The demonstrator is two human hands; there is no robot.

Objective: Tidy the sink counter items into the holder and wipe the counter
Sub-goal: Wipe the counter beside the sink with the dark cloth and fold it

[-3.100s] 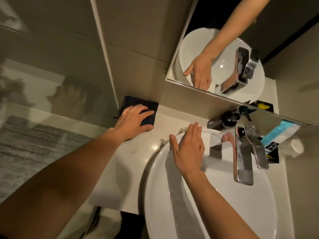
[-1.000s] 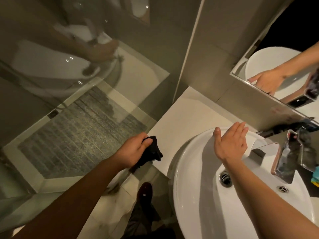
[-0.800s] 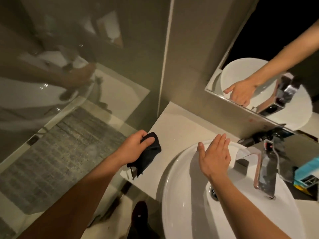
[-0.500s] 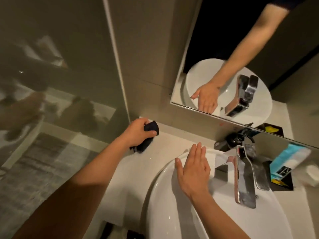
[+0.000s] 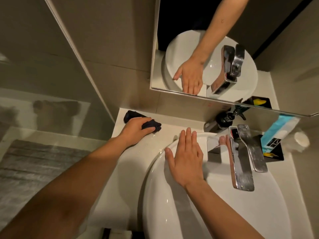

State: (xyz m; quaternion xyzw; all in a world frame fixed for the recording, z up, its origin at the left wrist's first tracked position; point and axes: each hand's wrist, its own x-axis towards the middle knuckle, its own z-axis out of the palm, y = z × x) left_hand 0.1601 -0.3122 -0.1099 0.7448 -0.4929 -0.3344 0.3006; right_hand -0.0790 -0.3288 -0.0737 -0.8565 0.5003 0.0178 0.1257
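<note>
My left hand (image 5: 136, 129) presses a crumpled dark cloth (image 5: 151, 125) onto the pale counter (image 5: 131, 163) at its far left corner, near the wall. My right hand (image 5: 185, 158) lies flat with fingers spread on the far left rim of the white basin (image 5: 172, 213). A black holder (image 5: 276, 152) stands right of the tap with a blue-and-white tube (image 5: 279, 130) leaning in it.
A chrome tap (image 5: 241, 157) reaches over the basin from the back. A dark pump bottle (image 5: 221, 120) stands behind it against the wall. A mirror (image 5: 224, 49) hangs above. A glass shower panel (image 5: 43, 83) closes off the counter's left side. A white round object (image 5: 301, 141) sits far right.
My left hand with the cloth went from the counter's front edge back to the far corner by the wall. The right hand stayed on the basin rim. The view swung right.
</note>
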